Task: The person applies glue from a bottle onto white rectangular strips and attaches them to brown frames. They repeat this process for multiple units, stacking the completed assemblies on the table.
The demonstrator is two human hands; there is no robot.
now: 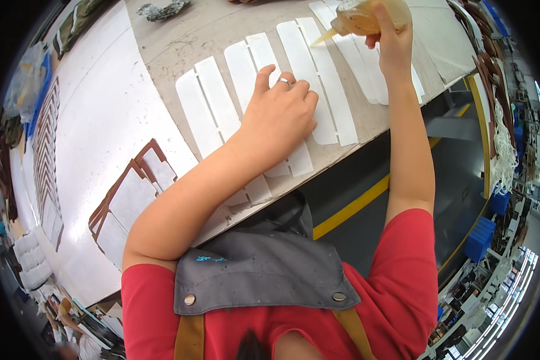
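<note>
My right hand [393, 45] grips a translucent squeeze bottle [360, 19] with amber liquid inside. Tilted to the left, its narrow nozzle points down at the upper part of a long white strip [315, 57]. My left hand [280, 114] lies over the neighbouring white strips, its fingers curled in and one finger sticking out at the left. A ring circles one finger. The fingertips are turned under, so whatever they may hold is hidden. Several white pieces [207, 102] lie in slanting pairs on the table, and more pieces [366, 66] lie beneath the bottle.
Brown-edged pieces with white panels [129, 192] lie left of my left forearm. Farther left is a row of overlapping brown-edged strips [45, 150]. A crumpled grey bundle [162, 10] sits at the far edge. The table's front edge [294, 183] runs before me; blue bins [480, 237] stand right.
</note>
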